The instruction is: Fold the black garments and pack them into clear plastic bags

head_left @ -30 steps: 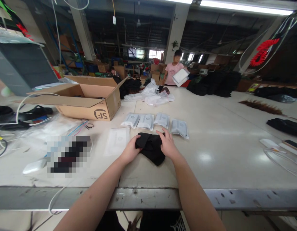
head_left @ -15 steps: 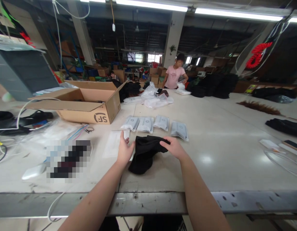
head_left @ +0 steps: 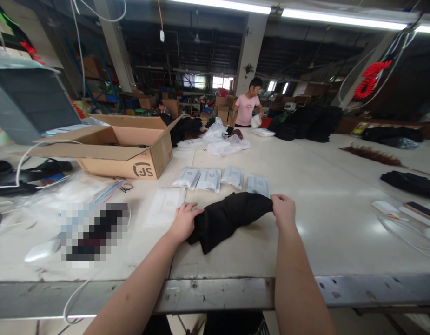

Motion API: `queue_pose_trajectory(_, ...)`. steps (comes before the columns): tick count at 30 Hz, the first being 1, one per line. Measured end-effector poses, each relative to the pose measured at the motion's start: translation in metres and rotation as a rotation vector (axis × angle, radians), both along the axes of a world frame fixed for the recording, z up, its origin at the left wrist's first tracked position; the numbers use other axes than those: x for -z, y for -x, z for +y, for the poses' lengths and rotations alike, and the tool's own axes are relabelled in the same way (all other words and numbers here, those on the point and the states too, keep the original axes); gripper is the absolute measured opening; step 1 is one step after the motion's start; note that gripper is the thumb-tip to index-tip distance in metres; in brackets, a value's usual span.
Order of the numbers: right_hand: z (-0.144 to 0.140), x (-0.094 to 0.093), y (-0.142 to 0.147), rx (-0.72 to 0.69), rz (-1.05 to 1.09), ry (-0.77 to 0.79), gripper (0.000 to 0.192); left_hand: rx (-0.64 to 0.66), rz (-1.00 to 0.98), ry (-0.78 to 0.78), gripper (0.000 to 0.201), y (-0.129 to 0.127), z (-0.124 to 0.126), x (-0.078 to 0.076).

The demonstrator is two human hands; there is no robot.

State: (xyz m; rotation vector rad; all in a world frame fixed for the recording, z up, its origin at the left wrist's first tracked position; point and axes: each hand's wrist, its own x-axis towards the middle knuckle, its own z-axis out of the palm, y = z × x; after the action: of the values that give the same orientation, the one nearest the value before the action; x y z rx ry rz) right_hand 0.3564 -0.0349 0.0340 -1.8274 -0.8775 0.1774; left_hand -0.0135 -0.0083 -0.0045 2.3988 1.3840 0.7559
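A black cloth item [head_left: 228, 221], its exact kind unclear, stretches sideways above the near part of the table. Its right end is pinched in my right hand [head_left: 284, 211]. My left hand [head_left: 184, 222] grips the left end, thumb on top and some fingers hidden by the cloth. Beyond it lie several filled grey-white packets in a row, among them a left packet [head_left: 187, 178] and a right packet [head_left: 258, 185], which the cloth partly covers. Left of the cloth, a flat white bag [head_left: 162, 207] lies close to my left hand.
An open cardboard box [head_left: 119, 163] stands at the left, near a grey bin [head_left: 29, 100]. Crumpled clear plastic [head_left: 227, 144] lies farther back. Cables [head_left: 406, 232] and a dark flat object are at right. A person in pink [head_left: 246, 109] stands across the table [head_left: 322, 223].
My right hand has moved right, drawing the bunched cloth out lengthwise. My left hand, open beside the cloth before, has closed on its left end.
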Motion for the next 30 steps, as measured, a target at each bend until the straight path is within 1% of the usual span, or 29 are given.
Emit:
queue_pose_trajectory(1, -0.002, 0.002, -0.009, 0.053, -0.070, 0.073, 0.021, -0.014, 0.015, -0.015, 0.050, 0.002, 0.002, -0.001)
queue_pose_trajectory(3, -0.005, 0.005, -0.020, 0.096, -0.192, 0.211, 0.017, -0.061, -0.010, -0.043, 0.044, 0.006, 0.005, -0.003)
queue_pose_trajectory(5, -0.005, 0.006, -0.020, 0.048, -0.295, 0.301, 0.019, -0.112, -0.120, -0.067, 0.038, 0.006, 0.006, -0.007)
queue_pose_trajectory(6, -0.005, 0.006, -0.017, -0.008, -0.334, 0.322, 0.022, -0.125, -0.195, -0.068, 0.034, 0.005, 0.005, -0.009)
queue_pose_trajectory(8, -0.003, 0.007, -0.004, -0.199, -0.402, 0.328, 0.029, -0.106, -0.300, -0.032, 0.026, 0.002, 0.001, -0.012)
queue_pose_trajectory(10, -0.001, 0.008, 0.013, -0.440, -0.476, 0.319, 0.034, -0.049, -0.257, 0.018, 0.031, -0.002, -0.004, -0.012)
queue_pose_trajectory(11, 0.000, 0.009, 0.023, -0.537, -0.509, 0.337, 0.037, -0.027, -0.192, 0.036, 0.035, -0.004, -0.007, -0.012)
queue_pose_trajectory(12, 0.001, 0.010, 0.031, -0.600, -0.534, 0.369, 0.038, -0.013, -0.123, 0.046, 0.037, -0.005, -0.008, -0.011)
queue_pose_trajectory(14, 0.003, 0.010, 0.046, -0.635, -0.561, 0.451, 0.031, -0.006, -0.048, 0.035, 0.029, -0.007, -0.008, -0.009)
queue_pose_trajectory(16, 0.004, 0.006, 0.054, -0.605, -0.562, 0.457, 0.019, -0.011, -0.087, 0.004, 0.016, -0.008, -0.004, -0.010)
queue_pose_trajectory(17, 0.003, 0.002, 0.055, -0.593, -0.541, 0.407, 0.015, -0.022, -0.143, -0.017, 0.012, -0.009, -0.002, -0.012)
queue_pose_trajectory(19, -0.001, -0.009, 0.053, -0.609, -0.427, 0.232, 0.014, -0.059, -0.324, -0.032, 0.009, -0.008, 0.000, -0.019)
queue_pose_trajectory(21, -0.012, -0.022, 0.045, -0.712, -0.243, 0.084, 0.017, -0.067, -0.569, 0.029, 0.013, -0.002, -0.002, -0.030)
queue_pose_trajectory(22, -0.020, -0.028, 0.039, -0.814, -0.153, 0.075, 0.021, -0.034, -0.692, 0.096, 0.018, 0.002, -0.005, -0.036)
queue_pose_trajectory(23, -0.028, -0.034, 0.033, -0.940, -0.065, 0.099, 0.028, 0.034, -0.801, 0.188, 0.025, 0.008, -0.009, -0.042)
queue_pose_trajectory(25, -0.043, -0.043, 0.023, -1.233, 0.138, 0.145, 0.044, 0.254, -0.956, 0.416, 0.043, 0.021, -0.018, -0.054)
queue_pose_trajectory(26, -0.049, -0.046, 0.020, -1.315, 0.235, 0.176, 0.050, 0.368, -0.996, 0.516, 0.056, 0.027, -0.021, -0.058)
queue_pose_trajectory(27, -0.052, -0.048, 0.019, -1.348, 0.296, 0.210, 0.053, 0.421, -1.022, 0.568, 0.066, 0.032, -0.023, -0.061)
queue_pose_trajectory(28, -0.053, -0.049, 0.020, -1.329, 0.322, 0.242, 0.053, 0.419, -1.009, 0.586, 0.070, 0.036, -0.024, -0.063)
queue_pose_trajectory(29, -0.051, -0.048, 0.022, -1.269, 0.308, 0.272, 0.050, 0.357, -0.954, 0.560, 0.070, 0.037, -0.023, -0.063)
queue_pose_trajectory(30, -0.047, -0.046, 0.026, -1.182, 0.256, 0.298, 0.046, 0.253, -0.848, 0.497, 0.065, 0.038, -0.021, -0.061)
